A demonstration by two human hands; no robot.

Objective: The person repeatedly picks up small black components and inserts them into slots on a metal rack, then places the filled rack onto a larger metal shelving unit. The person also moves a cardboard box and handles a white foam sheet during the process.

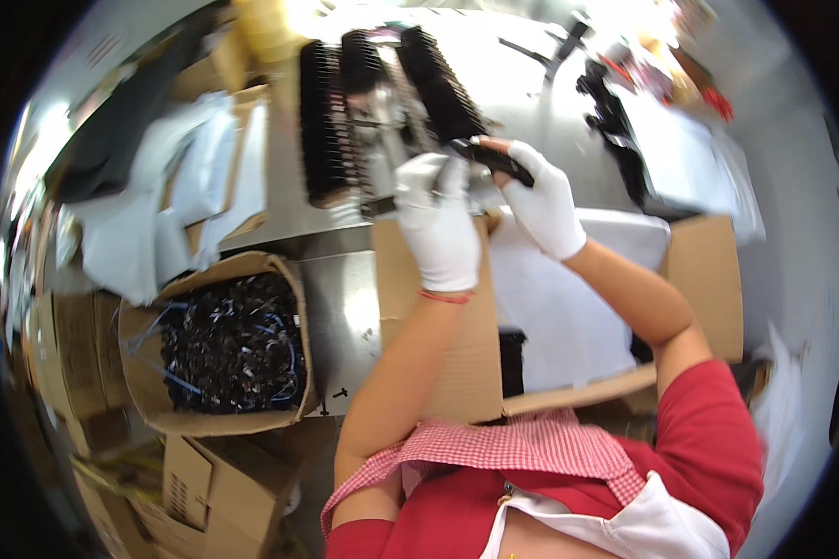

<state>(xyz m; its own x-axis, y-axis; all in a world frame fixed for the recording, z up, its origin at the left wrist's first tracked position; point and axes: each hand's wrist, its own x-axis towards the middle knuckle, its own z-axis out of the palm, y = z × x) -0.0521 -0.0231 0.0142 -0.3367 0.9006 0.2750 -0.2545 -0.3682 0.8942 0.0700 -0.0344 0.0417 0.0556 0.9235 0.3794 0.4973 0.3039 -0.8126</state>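
Several white sheets (121,233) lie well to the left of the lined carton (708,279), the reference for all positions. Nearer, but also left of the lined carton, an open cardboard box (144,391) contains a heap of small black parts (233,345) with blue strands among them. The metal surface (334,289) shows between the box and the lined carton; a few loose black pieces (339,393) lie near its front edge. Beyond the left flap of the lined carton, three black rows (322,121) with toothed edges stand side by side on the surface. Above that flap, the left hand (441,224), in a white glove, is raised with fingers partly bent; blur prevents telling whether it grips anything. Immediately to its right, above the far edge of the lined carton, is an elongated black part (494,160). The right hand (545,203), also gloved, is closed around this part, thumb and fingers on opposite sides. Inside the lined carton, a white liner (569,307) covers most of the opening. Beyond its right side, dark fittings (615,130) lie beside white bags (694,168).
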